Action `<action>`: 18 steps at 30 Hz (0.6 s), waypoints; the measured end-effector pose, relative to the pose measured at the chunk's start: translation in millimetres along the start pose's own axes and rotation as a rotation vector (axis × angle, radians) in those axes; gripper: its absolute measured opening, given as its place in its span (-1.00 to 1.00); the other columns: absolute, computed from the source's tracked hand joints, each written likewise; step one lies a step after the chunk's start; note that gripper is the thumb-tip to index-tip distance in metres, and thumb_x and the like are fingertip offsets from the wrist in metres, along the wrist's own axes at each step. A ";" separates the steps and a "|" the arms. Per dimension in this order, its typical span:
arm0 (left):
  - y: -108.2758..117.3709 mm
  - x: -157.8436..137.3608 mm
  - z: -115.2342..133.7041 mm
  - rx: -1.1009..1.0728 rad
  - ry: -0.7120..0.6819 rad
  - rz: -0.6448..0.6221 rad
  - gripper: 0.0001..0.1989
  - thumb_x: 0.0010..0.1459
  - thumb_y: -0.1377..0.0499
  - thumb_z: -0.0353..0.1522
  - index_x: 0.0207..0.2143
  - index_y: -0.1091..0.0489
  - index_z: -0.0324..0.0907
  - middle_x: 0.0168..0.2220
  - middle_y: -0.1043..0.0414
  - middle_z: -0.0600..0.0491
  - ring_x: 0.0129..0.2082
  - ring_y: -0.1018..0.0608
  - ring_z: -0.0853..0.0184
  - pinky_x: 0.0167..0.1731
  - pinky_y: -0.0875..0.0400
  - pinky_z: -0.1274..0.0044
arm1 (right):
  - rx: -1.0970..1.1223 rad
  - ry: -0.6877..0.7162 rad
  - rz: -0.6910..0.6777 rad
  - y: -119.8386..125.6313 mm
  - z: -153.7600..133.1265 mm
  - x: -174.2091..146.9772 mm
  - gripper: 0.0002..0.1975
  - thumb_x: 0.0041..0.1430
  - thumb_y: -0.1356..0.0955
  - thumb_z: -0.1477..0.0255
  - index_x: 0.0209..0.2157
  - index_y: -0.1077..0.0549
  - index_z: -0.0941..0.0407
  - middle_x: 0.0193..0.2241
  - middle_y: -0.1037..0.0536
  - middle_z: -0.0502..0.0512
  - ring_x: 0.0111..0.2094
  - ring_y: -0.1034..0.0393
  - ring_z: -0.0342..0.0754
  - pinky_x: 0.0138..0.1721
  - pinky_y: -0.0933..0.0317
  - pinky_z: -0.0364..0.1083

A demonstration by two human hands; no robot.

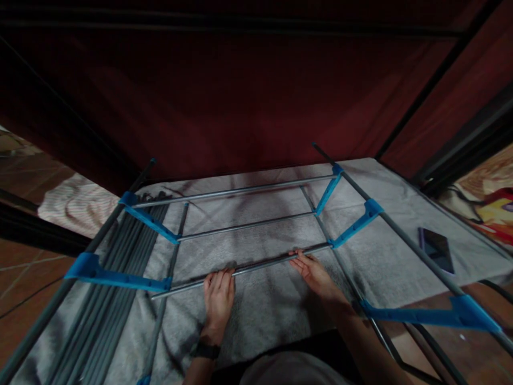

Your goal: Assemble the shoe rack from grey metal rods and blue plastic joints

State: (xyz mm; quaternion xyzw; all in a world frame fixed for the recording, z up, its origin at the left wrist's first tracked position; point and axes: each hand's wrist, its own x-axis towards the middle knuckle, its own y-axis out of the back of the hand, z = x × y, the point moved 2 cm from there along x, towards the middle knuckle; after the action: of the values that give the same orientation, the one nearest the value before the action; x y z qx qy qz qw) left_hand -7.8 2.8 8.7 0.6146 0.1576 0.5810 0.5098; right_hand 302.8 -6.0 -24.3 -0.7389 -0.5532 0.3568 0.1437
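A grey metal rod [260, 265] lies across the middle of a rack frame built from grey tubes and blue plastic brackets. My left hand [218, 294] is closed over it left of centre, fingers curled on top. Nearer its right end, my right hand [310, 270] pinches the same rod between thumb and fingers. The rod's right end meets a blue bracket [356, 223]. Its left end sticks out past a side tube, just below another blue bracket [120, 278]; whether it touches that bracket I cannot tell. Two more crossbars, the far one [240, 190] and a middle one [244, 227], span the frame beyond.
A bundle of several loose grey tubes [108, 289] lies at the left on a pale blanket [256, 315]. A phone [436, 250] rests on the blanket at the right. Dark red panels [248, 101] rise behind the frame. Another blue bracket [433, 316] sits at the near right.
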 end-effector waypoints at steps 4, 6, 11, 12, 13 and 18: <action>0.9 1.9 -0.1 0.045 -0.061 0.007 -0.73 0.43 0.02 -0.41 -0.10 -0.50 -0.16 -0.30 -0.63 0.01 -0.26 -0.61 0.23 0.00 -0.31 0.34 | 0.035 0.006 -0.019 3.4 4.5 2.9 -0.79 0.01 -0.61 0.27 -0.34 -0.63 0.01 -0.21 -0.71 0.07 -0.01 -0.58 0.07 0.18 -0.35 0.10; 1.5 2.5 0.6 0.047 -0.076 0.007 -0.73 0.44 0.02 -0.42 -0.10 -0.49 -0.17 -0.30 -0.62 0.01 -0.26 -0.60 0.23 -0.01 -0.30 0.34 | 0.033 0.015 -0.034 3.8 5.2 3.1 -0.81 0.02 -0.60 0.27 -0.34 -0.64 0.01 -0.19 -0.71 0.09 0.02 -0.57 0.09 0.20 -0.33 0.11; 1.7 2.5 1.9 0.024 -0.085 0.019 -0.75 0.43 0.00 -0.42 -0.08 -0.48 -0.17 -0.27 -0.62 0.02 -0.23 -0.60 0.21 -0.02 -0.30 0.33 | 0.033 0.014 -0.039 2.9 4.8 2.6 -0.81 0.03 -0.59 0.29 -0.31 -0.64 0.02 -0.22 -0.71 0.09 -0.02 -0.58 0.08 0.16 -0.38 0.09; 1.5 2.4 1.9 0.016 -0.083 0.023 -0.76 0.43 0.00 -0.42 -0.07 -0.48 -0.17 -0.27 -0.62 0.02 -0.23 -0.60 0.21 -0.03 -0.30 0.33 | 0.036 0.016 -0.036 3.0 4.8 2.6 -0.82 0.04 -0.59 0.30 -0.32 -0.64 0.02 -0.21 -0.71 0.08 -0.02 -0.58 0.07 0.15 -0.39 0.08; 1.4 2.4 1.9 0.006 -0.082 0.027 -0.76 0.43 -0.01 -0.42 -0.07 -0.47 -0.17 -0.26 -0.62 0.01 -0.22 -0.61 0.21 -0.03 -0.30 0.33 | 0.040 0.021 -0.033 3.1 4.9 2.8 -0.84 0.04 -0.58 0.31 -0.33 -0.64 0.01 -0.21 -0.71 0.08 -0.02 -0.58 0.06 0.15 -0.39 0.07; 1.8 2.8 3.1 -0.015 -0.092 0.040 -0.79 0.42 -0.03 -0.42 -0.08 -0.46 -0.18 -0.25 -0.62 0.01 -0.22 -0.60 0.20 -0.02 -0.30 0.32 | 0.053 0.044 -0.026 3.5 5.6 3.2 -0.85 0.06 -0.58 0.34 -0.35 -0.61 0.03 -0.20 -0.70 0.09 -0.01 -0.58 0.07 0.12 -0.42 0.07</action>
State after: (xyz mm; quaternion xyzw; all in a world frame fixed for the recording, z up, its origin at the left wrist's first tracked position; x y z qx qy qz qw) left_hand -5.0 2.9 12.3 0.6398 0.1171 0.5634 0.5095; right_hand 301.9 -5.3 -31.6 -0.7353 -0.5497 0.3533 0.1801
